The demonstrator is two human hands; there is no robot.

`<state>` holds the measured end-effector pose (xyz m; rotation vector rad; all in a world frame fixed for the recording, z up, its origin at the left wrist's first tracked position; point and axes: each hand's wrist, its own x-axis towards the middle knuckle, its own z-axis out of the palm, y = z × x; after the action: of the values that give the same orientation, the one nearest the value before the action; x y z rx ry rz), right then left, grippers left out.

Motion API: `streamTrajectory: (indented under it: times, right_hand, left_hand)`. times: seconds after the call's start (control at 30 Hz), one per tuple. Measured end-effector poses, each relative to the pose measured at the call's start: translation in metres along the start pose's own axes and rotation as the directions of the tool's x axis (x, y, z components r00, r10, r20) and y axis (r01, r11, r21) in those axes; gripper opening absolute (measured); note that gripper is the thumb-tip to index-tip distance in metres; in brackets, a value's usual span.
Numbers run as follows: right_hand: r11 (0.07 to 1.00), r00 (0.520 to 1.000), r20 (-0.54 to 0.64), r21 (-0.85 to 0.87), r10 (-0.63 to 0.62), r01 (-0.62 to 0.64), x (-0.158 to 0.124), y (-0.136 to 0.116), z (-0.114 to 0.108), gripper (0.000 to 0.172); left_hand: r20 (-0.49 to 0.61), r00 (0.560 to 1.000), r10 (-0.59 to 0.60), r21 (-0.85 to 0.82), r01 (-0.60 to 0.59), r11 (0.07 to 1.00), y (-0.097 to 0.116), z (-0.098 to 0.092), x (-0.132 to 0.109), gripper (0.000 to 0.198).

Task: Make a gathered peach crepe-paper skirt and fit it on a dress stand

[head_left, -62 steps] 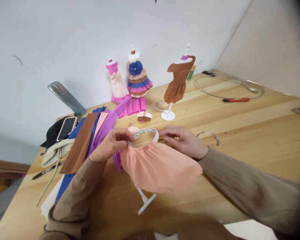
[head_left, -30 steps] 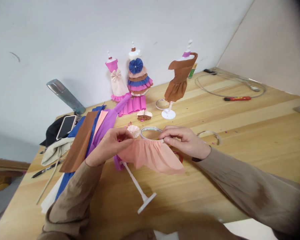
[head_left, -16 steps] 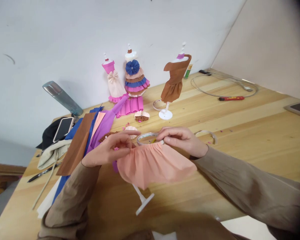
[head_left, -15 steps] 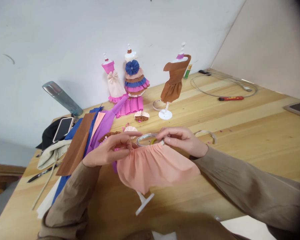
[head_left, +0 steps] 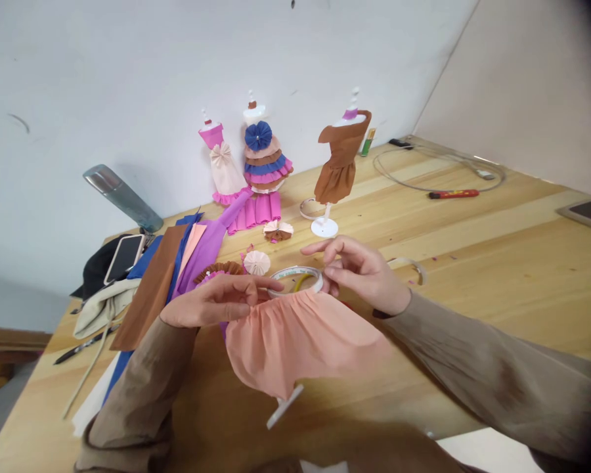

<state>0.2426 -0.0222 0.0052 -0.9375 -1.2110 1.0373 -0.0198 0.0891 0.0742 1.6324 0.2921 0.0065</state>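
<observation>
My left hand (head_left: 211, 307) pinches the gathered top edge of a peach pleated paper skirt (head_left: 300, 341) at its left end. My right hand (head_left: 362, 272) holds the same edge at its right end, thumb and middle finger closed on it, forefinger raised. The skirt hangs over a small white mannequin stand, whose base (head_left: 284, 406) pokes out below the hem. A roll of white tape (head_left: 295, 279) lies on the wooden table (head_left: 497, 263) just behind the skirt, between my hands.
Three dressed mini mannequins stand at the back: pink (head_left: 221, 161), layered blue-pink (head_left: 263, 157), brown (head_left: 339, 164). Coloured paper sheets (head_left: 177, 269), a phone (head_left: 125, 256), a steel flask (head_left: 123, 197) and a pen (head_left: 81, 345) lie left. Cable (head_left: 438, 167) and red tool (head_left: 453, 194) lie far right.
The skirt has fanned out wider and dropped lower over the stand. My right forefinger has lifted off the edge. My left fingers have flattened along the gathered edge.
</observation>
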Motion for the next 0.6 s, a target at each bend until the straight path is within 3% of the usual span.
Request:
streamTrajectory:
  times: [0.3,0.6]
  right_hand:
    - [0.943,0.990,0.047,-0.303,-0.130,0.138,0.0011,0.0030,-0.0038,0.010]
    - [0.903,0.978,0.120,-0.379,-0.170,0.203,0.0027,-0.0035,-0.0086,0.019]
  left_hand:
    - [0.026,1.000,-0.016,0.103,0.013,0.995,0.0024,0.0002,0.0019,0.013]
    - [0.039,0.999,0.003,0.030,-0.004,1.000,-0.0060,-0.0054,0.0006,0.012]
